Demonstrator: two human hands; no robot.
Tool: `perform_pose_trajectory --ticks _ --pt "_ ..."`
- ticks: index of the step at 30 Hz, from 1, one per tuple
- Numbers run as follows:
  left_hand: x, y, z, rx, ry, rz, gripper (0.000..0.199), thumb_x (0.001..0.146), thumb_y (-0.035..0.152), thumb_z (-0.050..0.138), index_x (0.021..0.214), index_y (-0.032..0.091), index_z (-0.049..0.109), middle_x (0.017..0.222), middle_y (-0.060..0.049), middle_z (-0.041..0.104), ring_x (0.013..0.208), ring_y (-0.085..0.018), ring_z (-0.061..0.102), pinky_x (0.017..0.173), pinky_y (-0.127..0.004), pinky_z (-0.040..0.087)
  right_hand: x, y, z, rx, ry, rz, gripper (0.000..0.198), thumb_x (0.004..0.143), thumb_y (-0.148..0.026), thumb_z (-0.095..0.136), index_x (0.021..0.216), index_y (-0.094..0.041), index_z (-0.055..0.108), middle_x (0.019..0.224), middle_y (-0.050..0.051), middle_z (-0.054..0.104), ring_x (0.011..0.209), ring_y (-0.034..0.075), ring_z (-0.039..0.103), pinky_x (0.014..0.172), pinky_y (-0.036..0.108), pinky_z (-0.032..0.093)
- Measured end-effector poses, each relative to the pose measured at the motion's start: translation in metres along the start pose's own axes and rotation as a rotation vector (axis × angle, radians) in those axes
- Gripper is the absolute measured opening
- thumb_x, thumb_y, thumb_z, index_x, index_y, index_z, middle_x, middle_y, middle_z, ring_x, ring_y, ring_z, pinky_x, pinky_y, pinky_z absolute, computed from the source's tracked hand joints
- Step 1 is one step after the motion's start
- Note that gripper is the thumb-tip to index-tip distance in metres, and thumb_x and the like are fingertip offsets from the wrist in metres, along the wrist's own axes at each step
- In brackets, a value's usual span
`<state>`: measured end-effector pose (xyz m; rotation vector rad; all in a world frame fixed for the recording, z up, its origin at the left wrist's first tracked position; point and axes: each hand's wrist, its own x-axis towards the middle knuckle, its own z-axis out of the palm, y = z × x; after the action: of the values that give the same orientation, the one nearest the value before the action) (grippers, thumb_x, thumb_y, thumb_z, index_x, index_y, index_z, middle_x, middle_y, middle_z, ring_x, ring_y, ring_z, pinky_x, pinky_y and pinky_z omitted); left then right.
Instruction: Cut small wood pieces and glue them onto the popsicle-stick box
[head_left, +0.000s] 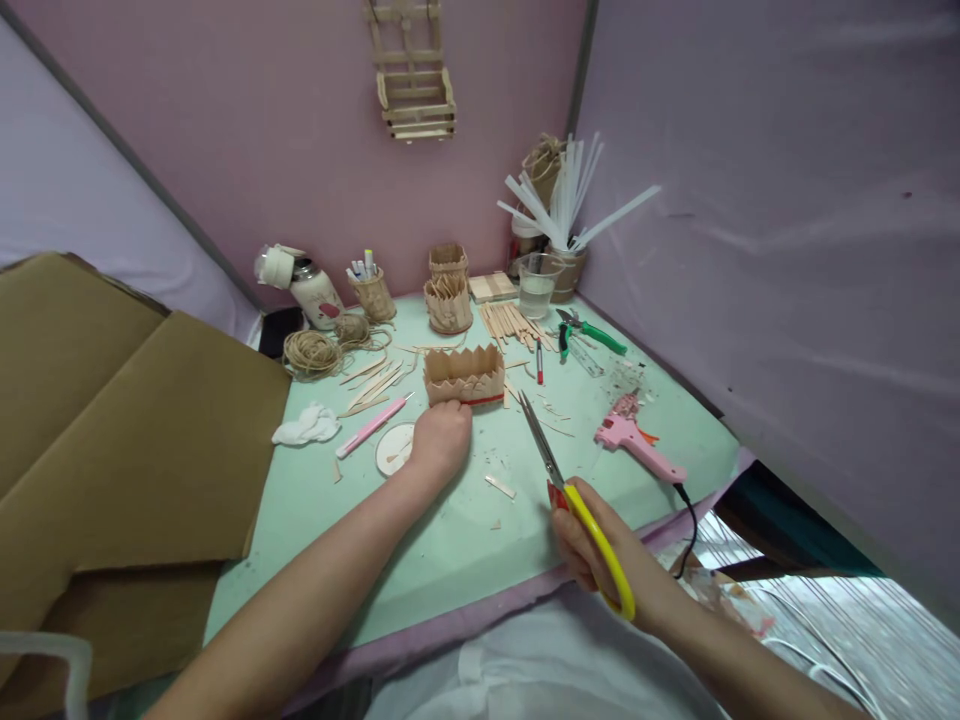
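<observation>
Touching the stick box (463,375), left hand (441,440) curls; right hand (592,545) grips scissors (559,485).

A pale green table (450,540) crowded with craft supplies.

Near the middle stands a zigzag-topped stick box (463,374). To its left lie a pink craft knife (373,426), a round lid (394,449), a white crumpled cloth (306,425) and a coil of twine (311,353). To the right lie a pink glue gun (637,446), green-handled pliers (589,335), a red pen (538,361) and loose wooden sticks (514,323). A clear cup (538,284) stands at the back. Brown cardboard (135,440) overlaps the left edge.
</observation>
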<state>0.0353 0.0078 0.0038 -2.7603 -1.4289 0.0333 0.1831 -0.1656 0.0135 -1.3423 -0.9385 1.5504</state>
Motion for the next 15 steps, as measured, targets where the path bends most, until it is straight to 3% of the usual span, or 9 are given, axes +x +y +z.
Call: perform_pose_trajectory --ticks 4,9,12,15 --pt "0.002 0.004 -0.003 -0.027 -0.026 -0.036 0.029 0.08 0.007 0.035 0.09 0.008 0.061 0.088 -0.017 0.062 0.082 -0.025 0.058 0.068 -0.034 0.04 0.003 0.006 -0.003 0.01 0.016 -0.021 0.039 0.08 -0.059 0.048 0.077 -0.025 0.03 0.051 -0.011 0.028 0.039 0.006 0.026 0.037 0.02 0.027" --pt "-0.002 0.004 -0.007 -0.204 0.043 -0.073 0.027 0.081 0.012 0.035 0.086 0.009 0.062 0.087 -0.016 0.062 0.082 -0.025 0.057 0.069 -0.034 0.04 0.004 0.002 -0.005 -0.015 0.192 -0.16 0.033 0.082 -0.051 0.05 0.078 -0.025 0.031 0.052 -0.01 0.028 0.04 0.006 0.026 0.037 0.02 0.025" --pt "-0.014 0.001 -0.013 -0.625 0.026 -0.122 0.023 0.081 0.023 0.041 0.083 0.015 0.063 0.08 -0.008 0.063 0.074 -0.019 0.056 0.064 -0.028 0.039 0.008 -0.01 -0.004 -0.095 0.291 -0.188 0.037 0.076 -0.051 0.058 0.078 -0.024 0.033 0.054 -0.01 0.034 0.04 0.007 0.029 0.037 0.021 0.026" --pt "-0.029 0.0 -0.02 -1.109 -0.196 -0.148 0.025 0.077 0.036 0.05 0.083 0.016 0.063 0.064 0.0 0.056 0.057 -0.012 0.048 0.052 -0.023 0.033 0.019 -0.023 0.001 -0.205 0.404 -0.229 0.042 0.068 -0.05 0.066 0.08 -0.024 0.035 0.068 -0.004 0.054 0.044 0.008 0.039 0.04 0.023 0.031"
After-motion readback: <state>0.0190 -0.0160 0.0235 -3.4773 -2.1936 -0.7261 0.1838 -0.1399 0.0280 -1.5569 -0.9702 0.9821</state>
